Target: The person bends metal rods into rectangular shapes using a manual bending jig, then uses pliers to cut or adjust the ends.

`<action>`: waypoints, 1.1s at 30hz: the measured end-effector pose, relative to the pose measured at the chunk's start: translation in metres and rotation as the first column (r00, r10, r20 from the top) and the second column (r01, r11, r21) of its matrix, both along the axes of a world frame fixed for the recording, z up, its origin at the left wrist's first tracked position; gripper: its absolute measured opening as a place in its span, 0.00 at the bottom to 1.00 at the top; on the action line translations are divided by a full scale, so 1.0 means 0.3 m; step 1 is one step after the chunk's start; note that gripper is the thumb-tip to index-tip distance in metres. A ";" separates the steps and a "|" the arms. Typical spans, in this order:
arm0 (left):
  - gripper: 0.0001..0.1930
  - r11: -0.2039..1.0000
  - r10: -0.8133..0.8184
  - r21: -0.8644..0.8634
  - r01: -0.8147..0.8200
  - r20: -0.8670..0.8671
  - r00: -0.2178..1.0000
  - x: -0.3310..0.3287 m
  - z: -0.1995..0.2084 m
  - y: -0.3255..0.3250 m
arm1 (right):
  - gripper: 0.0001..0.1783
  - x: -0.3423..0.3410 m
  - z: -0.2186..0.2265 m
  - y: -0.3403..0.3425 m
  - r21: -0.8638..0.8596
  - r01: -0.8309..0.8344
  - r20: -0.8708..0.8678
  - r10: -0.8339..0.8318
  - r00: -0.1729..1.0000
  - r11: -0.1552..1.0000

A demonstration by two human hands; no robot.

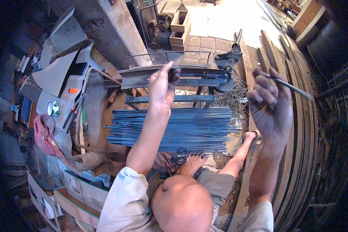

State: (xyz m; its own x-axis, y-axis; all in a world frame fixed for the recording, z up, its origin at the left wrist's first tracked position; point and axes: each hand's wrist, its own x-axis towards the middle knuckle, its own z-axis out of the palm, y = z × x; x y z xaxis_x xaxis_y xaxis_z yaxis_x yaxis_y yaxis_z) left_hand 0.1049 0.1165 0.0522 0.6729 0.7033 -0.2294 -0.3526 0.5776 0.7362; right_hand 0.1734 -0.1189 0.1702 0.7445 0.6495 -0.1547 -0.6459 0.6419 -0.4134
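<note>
My left hand [163,85] is raised over the near side of a metal bench [185,77], thumb up and fingers curled in. What those fingers hold, if anything, is hidden. To the right my blackened right hand [270,102] is closed around a short metal rod [295,88], which slants out past the fingers to the right. Between my arms and the bench lies a wide bundle of thin bluish metal rods [197,129], side by side and running left to right. A dark mechanism [224,79] sits at the bench's right end.
Long wooden planks [294,154] lie along the right. A curly scrap pile [239,91] is beside the bench. On the left are an enamel mug [53,108], pliers [70,118] and a reddish cloth [45,133]. My bare foot [191,164] is just below the rods. Wooden boxes [180,23] stand beyond.
</note>
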 end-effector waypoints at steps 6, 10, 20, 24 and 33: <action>0.11 0.925 -0.109 0.372 0.082 0.052 0.993 -0.052 0.107 -0.003 | 0.18 0.002 0.003 -0.119 -0.425 -0.017 0.494 0.247 0.834 0.905; 0.14 0.893 -0.224 0.418 0.167 0.091 0.970 -0.159 0.029 0.007 | 0.17 0.155 -0.204 -0.238 -0.773 0.350 0.632 0.594 0.498 0.529; 0.23 0.802 -0.257 0.419 0.427 -0.403 0.878 -0.277 -0.177 -0.298 | 0.16 0.356 -0.452 -0.177 -0.526 0.813 0.646 0.739 0.190 0.250; 0.26 0.700 -0.262 0.526 0.483 -0.440 0.859 -0.227 -0.204 -0.277 | 0.16 0.421 -0.446 -0.148 -0.500 0.841 0.622 0.762 0.183 0.206; 0.26 0.798 -0.390 0.296 0.525 -0.411 0.824 -0.156 -0.159 -0.351 | 0.19 0.591 -0.417 -0.116 -0.487 0.846 0.490 0.870 0.058 0.217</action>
